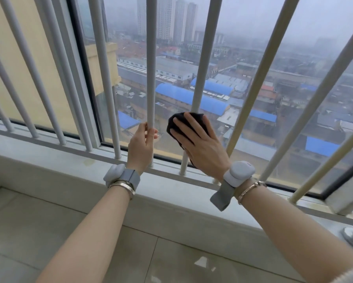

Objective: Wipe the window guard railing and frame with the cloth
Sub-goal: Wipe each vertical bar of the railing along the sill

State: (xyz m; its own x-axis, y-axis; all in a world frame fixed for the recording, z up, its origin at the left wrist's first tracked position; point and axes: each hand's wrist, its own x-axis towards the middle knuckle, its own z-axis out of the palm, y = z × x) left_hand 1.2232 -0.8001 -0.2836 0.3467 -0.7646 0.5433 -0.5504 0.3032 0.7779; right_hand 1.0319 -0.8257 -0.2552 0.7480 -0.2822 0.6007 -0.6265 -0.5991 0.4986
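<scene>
Black cloth under flat right hand

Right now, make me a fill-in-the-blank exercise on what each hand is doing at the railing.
1. The right hand presses a cloth of ____ colour against a bar.
2. The left hand grips a bar with nothing between its ____ and the metal.
3. The bar under the cloth stands on the ____ side of the bar that the left hand holds.
4. Each wrist carries a grey ____.

Missing words: black; fingers; right; device
</scene>
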